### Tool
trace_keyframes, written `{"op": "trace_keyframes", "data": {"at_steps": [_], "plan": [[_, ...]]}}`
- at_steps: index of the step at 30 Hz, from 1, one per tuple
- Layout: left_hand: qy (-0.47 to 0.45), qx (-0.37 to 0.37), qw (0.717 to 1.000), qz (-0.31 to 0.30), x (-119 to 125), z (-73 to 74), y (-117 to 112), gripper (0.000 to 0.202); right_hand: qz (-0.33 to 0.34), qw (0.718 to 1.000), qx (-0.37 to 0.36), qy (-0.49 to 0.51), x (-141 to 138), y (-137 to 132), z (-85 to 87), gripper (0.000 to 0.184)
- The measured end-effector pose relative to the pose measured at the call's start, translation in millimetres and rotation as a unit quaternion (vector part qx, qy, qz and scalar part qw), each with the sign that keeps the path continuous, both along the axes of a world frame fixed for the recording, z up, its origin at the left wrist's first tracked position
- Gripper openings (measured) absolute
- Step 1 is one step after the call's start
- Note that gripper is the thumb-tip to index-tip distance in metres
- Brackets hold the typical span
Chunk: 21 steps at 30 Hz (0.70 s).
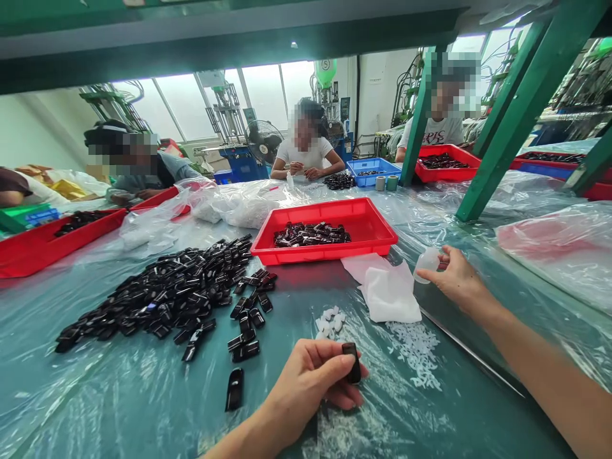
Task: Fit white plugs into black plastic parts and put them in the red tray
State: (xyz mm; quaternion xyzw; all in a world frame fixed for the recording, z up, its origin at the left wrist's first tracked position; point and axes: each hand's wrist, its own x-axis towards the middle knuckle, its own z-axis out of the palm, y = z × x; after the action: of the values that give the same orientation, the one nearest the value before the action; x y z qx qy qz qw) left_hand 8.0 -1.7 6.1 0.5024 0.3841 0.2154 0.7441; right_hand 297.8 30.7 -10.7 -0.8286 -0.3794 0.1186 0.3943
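Observation:
My left hand (310,382) is closed round a small glossy black plastic piece (352,362), held upright between thumb and fingers low over the table. My right hand (454,277) reaches out to the right and pinches a small translucent white bottle (425,262). A folded white cloth (389,290) lies just left of that hand. Between the hands sit small white plastic bits (329,323) and a scatter of white shavings (415,350). A big heap of the same black pieces (167,293) covers the table to the left.
A red tray (368,242) holding black pieces stands behind the cloth. The table is covered in clear plastic sheet (119,395). Three other people sit at the far side with red and blue trays (370,167). A green slanted frame post (507,127) rises at the right.

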Motion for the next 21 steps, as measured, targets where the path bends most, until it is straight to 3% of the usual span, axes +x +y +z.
{"op": "trace_keyframes", "data": {"at_steps": [4, 6, 8, 10, 14, 21], "plan": [[-0.023, -0.034, 0.999, 0.008, 0.2, -1.5, 0.2, 0.033, -0.020, 0.994, 0.100, -0.039, -1.6, -9.1, 12.7, 0.086], [-0.035, -0.050, 0.998, 0.014, 0.4, -1.3, 0.5, 0.034, -0.021, 0.984, 0.163, -0.074, -9.1, -14.6, 18.5, 0.089], [-0.044, -0.063, 0.997, 0.020, 0.6, -0.7, 0.9, 0.036, 0.000, 0.970, 0.218, -0.103, -20.9, -20.4, 22.2, 0.075], [-0.047, -0.070, 0.996, 0.025, 0.8, 0.0, 1.4, 0.036, 0.051, 0.958, 0.254, -0.122, -35.1, -26.3, 23.5, 0.050], [-0.046, -0.072, 0.996, 0.020, 1.3, 0.7, 1.7, 0.036, 0.208, 0.932, 0.264, -0.133, -61.5, -36.2, 21.2, 0.008], [-0.023, -0.020, 0.998, 0.053, -1.3, 2.2, 5.7, 0.027, 0.410, 0.874, 0.215, -0.147, -84.6, -42.0, 8.8, 0.011]]}}
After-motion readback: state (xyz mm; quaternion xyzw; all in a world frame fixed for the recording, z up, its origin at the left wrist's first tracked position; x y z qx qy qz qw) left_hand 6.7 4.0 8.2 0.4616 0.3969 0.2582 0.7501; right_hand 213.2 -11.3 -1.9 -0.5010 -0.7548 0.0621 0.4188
